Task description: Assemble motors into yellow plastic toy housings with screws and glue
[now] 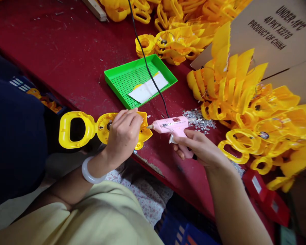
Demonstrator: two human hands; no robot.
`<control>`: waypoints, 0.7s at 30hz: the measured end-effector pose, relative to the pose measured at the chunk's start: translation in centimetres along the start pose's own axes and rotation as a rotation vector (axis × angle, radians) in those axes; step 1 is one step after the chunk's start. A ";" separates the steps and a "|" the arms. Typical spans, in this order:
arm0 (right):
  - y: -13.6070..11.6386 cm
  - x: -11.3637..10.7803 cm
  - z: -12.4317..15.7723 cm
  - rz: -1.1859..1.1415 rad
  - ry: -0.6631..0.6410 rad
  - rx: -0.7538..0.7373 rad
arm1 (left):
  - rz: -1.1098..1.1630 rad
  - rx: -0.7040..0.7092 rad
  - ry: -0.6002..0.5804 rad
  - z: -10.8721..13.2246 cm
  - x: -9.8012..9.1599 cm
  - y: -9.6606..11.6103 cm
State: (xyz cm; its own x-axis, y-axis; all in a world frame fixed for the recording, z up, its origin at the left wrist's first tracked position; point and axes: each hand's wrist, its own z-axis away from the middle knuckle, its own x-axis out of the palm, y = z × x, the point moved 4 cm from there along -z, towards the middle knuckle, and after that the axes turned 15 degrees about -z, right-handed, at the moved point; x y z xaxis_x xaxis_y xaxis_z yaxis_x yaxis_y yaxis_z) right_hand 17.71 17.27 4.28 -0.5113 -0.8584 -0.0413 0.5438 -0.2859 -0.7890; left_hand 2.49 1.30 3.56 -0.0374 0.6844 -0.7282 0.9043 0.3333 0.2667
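One green tray [122,81] holds white paper [148,87]; left hand [123,136] clasps a yellow part [79,131], right hand [201,149] a glue gun [173,126].

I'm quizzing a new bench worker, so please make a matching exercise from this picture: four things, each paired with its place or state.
Things:
1. Pink glue gun
2. Yellow plastic piece
3. Green perforated tray
4. Silver sequins

Places or states:
A. Scattered on the red workbench
B. Gripped in the left hand
C. Holding a white sheet
D. Gripped in the right hand

Right pairs: 1-D, 2-B, 3-C, 4-A
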 end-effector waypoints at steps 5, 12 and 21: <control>-0.4 0.0 0.8 0.092 0.088 -0.059 | -0.002 -0.004 0.007 0.0 0.1 0.0; -1.0 1.0 2.5 0.265 0.207 -0.162 | -0.023 -0.005 0.013 0.0 0.1 0.0; -0.6 2.0 4.3 0.640 0.421 -0.347 | -0.099 -0.022 0.009 0.1 0.1 0.3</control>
State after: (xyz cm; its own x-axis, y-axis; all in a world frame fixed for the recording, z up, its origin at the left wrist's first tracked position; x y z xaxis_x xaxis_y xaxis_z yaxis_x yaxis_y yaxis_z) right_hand 19.25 13.87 7.33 -0.4165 -0.5602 -0.7160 0.6131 0.4084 -0.6763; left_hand 2.76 1.43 3.51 -0.1299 0.6529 -0.7462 0.8865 0.4135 0.2075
